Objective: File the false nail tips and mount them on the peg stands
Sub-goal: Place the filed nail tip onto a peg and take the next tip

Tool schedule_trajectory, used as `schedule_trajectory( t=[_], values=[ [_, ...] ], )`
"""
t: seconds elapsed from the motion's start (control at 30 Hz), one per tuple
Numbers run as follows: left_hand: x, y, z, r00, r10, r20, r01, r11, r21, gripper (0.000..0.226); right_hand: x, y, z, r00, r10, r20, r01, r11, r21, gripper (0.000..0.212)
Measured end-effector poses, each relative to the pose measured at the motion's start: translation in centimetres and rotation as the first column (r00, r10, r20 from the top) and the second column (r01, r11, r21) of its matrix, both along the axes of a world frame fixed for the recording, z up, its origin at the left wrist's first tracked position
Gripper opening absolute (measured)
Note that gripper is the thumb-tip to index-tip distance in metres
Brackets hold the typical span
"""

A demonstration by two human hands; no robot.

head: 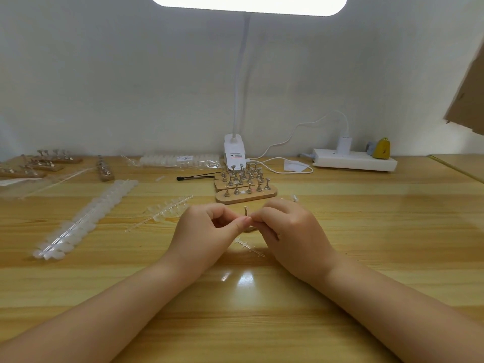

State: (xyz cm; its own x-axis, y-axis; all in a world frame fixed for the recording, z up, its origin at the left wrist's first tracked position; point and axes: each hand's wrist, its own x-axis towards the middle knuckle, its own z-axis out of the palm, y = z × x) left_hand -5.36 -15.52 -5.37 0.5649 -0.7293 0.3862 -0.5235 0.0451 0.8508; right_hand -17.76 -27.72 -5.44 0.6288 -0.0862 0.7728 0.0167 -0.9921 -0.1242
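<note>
Wooden desk under a bright clip lamp (234, 150), plain white wall behind. Both hands meet in the middle, just off the tabletop. The left hand (207, 231) has thumb and forefinger curled in a pinch, and the right hand (290, 231) is curled the same way, fingertips touching. Between them a small metal peg (245, 211) pokes up. I think a nail tip is in that pinch too, but it's clear plastic and too small to make out.

My guess is a tip is being pressed onto the peg. For that, keep the peg upright, centre the tip on its head, and press with the pad of the thumb, not the nail, so it doesn't skate off.

Just beyond the hands are the wooden stands (246, 193) full of pegs, most looking bare. A part-used strip of tips (167, 209) lies left of the hands, a long full stack (86, 218) further left, more stands (39, 163) at the far left edge. A stripped plastic runner (248, 246) lies right under the wrists, easy to snag. A power strip (353, 159) sits well off to the right.
</note>
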Motion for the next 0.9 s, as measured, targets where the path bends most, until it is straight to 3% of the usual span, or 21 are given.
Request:
schedule_trajectory(
  t=[0.23,0.4,0.53,0.6,0.7,0.8,0.9],
  values=[
    [0.1,0.2,0.2,1.000,-0.031,0.000,0.031,0.999,-0.033,0.024,0.1,-0.3,0.0,1.000,0.010,0.014,-0.009,0.999,-0.050,0.005],
    [0.2,0.1,0.0,0.991,0.069,0.113,-0.059,0.995,-0.086,0.025,0.6,0.0,-0.1,0.998,-0.007,0.063,-0.009,0.964,0.265,0.001],
    [0.2,0.0,0.0,0.987,0.144,0.072,-0.138,0.987,-0.082,0.036,0.9,-0.7,-0.2,0.998,-0.054,0.023,0.031,0.810,0.585,0.009],
    [0.2,-0.1,-0.2,0.986,0.149,0.071,-0.144,0.987,-0.069,0.033,0.9,-1.1,-0.3,0.997,-0.074,-0.033,0.077,0.742,0.666,0.012],
    [0.1,-0.2,-0.3,0.987,0.140,0.081,-0.136,0.989,-0.052,0.030,1.1,-1.7,-0.3,0.978,-0.140,-0.152,0.206,0.735,0.646,0.016],
    [0.0,-0.2,-0.4,0.985,0.131,0.109,-0.129,0.991,-0.031,0.030,1.6,-1.9,-0.3,0.914,-0.245,-0.322,0.383,0.782,0.492,0.021],
    [0.0,-0.2,-0.3,0.984,0.134,0.116,-0.134,0.991,-0.013,0.030,1.7,-1.8,-0.5,0.881,-0.305,-0.362,0.439,0.814,0.382,0.025]
  ],
)
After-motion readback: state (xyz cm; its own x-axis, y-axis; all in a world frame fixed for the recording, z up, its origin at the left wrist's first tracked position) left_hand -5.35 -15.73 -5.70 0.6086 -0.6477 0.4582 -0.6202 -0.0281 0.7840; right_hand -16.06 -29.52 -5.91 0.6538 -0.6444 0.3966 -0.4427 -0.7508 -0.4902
